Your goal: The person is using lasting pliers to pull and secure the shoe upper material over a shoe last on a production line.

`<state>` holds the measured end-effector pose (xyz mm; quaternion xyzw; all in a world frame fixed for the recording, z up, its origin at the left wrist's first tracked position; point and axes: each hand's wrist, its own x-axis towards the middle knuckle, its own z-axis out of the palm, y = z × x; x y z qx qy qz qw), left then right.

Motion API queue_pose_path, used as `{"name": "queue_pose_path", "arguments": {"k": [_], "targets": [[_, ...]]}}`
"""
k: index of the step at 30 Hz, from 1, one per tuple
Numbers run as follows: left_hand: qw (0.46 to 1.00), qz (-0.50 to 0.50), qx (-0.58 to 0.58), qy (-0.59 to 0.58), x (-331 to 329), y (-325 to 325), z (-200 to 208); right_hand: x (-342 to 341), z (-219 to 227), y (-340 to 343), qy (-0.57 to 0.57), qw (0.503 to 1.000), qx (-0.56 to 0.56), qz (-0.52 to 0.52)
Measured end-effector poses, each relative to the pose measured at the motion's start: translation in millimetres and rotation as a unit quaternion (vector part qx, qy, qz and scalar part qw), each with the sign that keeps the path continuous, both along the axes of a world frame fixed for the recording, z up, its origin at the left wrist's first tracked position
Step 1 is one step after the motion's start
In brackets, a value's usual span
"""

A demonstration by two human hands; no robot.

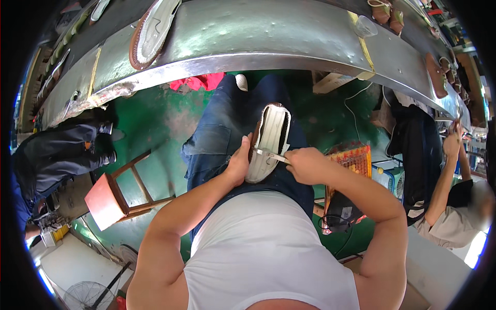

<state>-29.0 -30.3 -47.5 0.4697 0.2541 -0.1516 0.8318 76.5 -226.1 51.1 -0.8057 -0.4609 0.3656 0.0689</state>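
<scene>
A shoe (269, 134) lies sole-side up over my lap, its pale underside framed by a brown and white edge. My left hand (239, 161) grips its left side, the thumb pointing up along the edge. My right hand (306, 165) is closed round the pale handle of a metal hand tool (269, 154). The tool's head rests at the middle of the underside; whether it is a hammer or pincers I cannot make out. Just ahead on the metal bench (268, 31), a second shoe (153, 33) with a pale inside and brown rim sits at the left.
A stool (111, 201) stands to my left. At my right are a woven orange basket (351, 160) and a black bag or box (341, 209). Brown shoes (436, 76) line the bench's right end. A co-worker's arms (448, 160) reach in at far right; another person's legs (64, 150) are at left.
</scene>
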Motion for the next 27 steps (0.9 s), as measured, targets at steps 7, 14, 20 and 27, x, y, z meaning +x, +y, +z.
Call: {"name": "queue_pose_path", "arguments": {"k": [7, 14, 20, 27], "targets": [[0.951, 0.055, 0.305, -0.003, 9.2, -1.0, -19.0, -37.4, -28.9, -2.3, -0.033, 0.984, 0.123, -0.122], [0.893, -0.023, 0.442, -0.084, 1.4, -1.2, -12.9, -7.4, -18.4, -12.3, -0.24, 0.949, 0.194, -0.071], [0.819, -0.099, 0.518, -0.226, 5.0, 5.1, -20.6, 0.6, -41.5, -21.4, -0.122, 0.969, 0.145, -0.159], [0.745, -0.302, 0.559, -0.202, 17.9, 13.6, 15.6, 25.9, -31.0, -43.3, 0.057, 0.981, 0.042, -0.182]]}}
